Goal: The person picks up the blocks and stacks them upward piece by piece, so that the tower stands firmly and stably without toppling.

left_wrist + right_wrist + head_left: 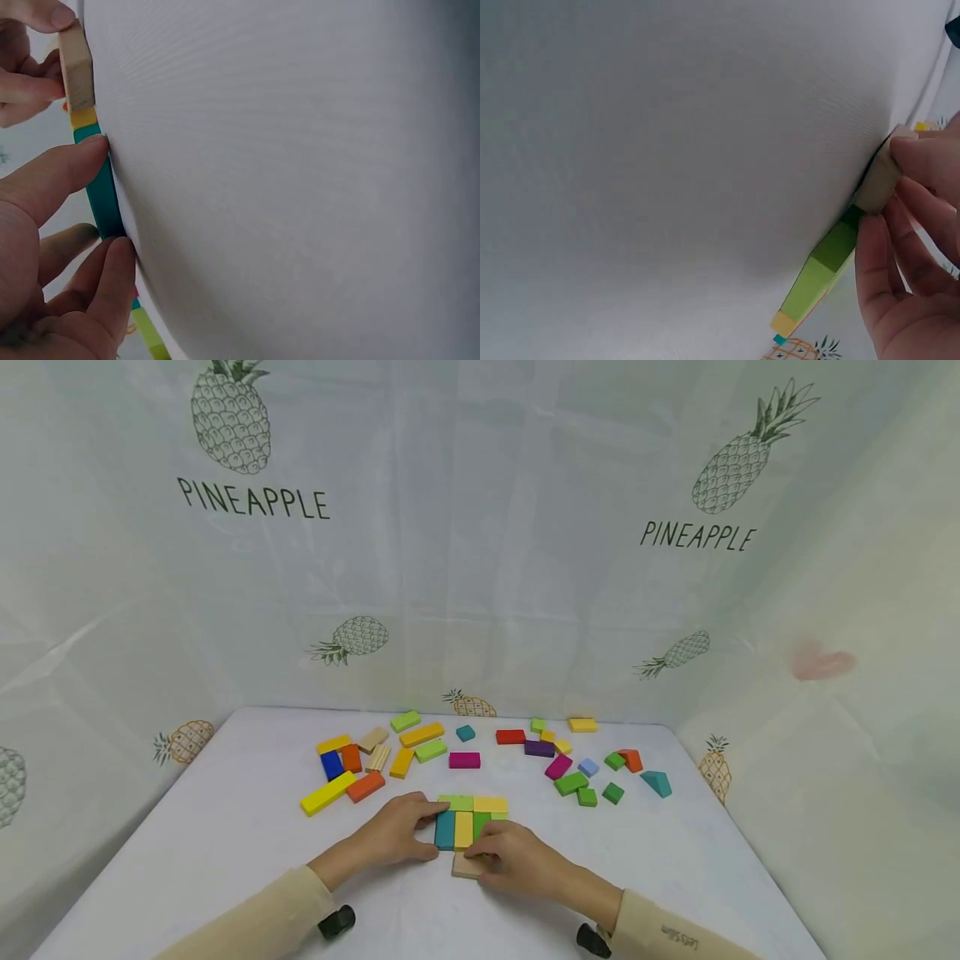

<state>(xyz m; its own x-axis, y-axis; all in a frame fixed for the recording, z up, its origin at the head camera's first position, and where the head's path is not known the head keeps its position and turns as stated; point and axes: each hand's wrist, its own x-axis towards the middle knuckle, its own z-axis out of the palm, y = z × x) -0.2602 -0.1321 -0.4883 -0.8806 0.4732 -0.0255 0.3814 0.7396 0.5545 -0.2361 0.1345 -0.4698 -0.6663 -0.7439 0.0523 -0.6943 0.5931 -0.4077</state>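
Observation:
Several coloured blocks lie fitted together flat at the middle of the table. A teal block (445,832) stands at the left of this group, beside a yellow block (463,829) and a green block (481,823). Along the far side run a light green block (455,801) and a pale yellow block (490,804). My left hand (395,831) holds the teal block lengthwise, thumb at its near end and fingers at its far end. With thumb and fingers, my right hand (525,862) grips a plain wooden block (464,866) at the near edge of the group, partly hiding it.
Loose blocks lie scattered at the back left, among them a long yellow one (327,794) and an orange one (365,787). More lie at the back right, with a teal triangle (657,783) furthest right. A pineapple-print cloth (480,568) hangs behind the table.

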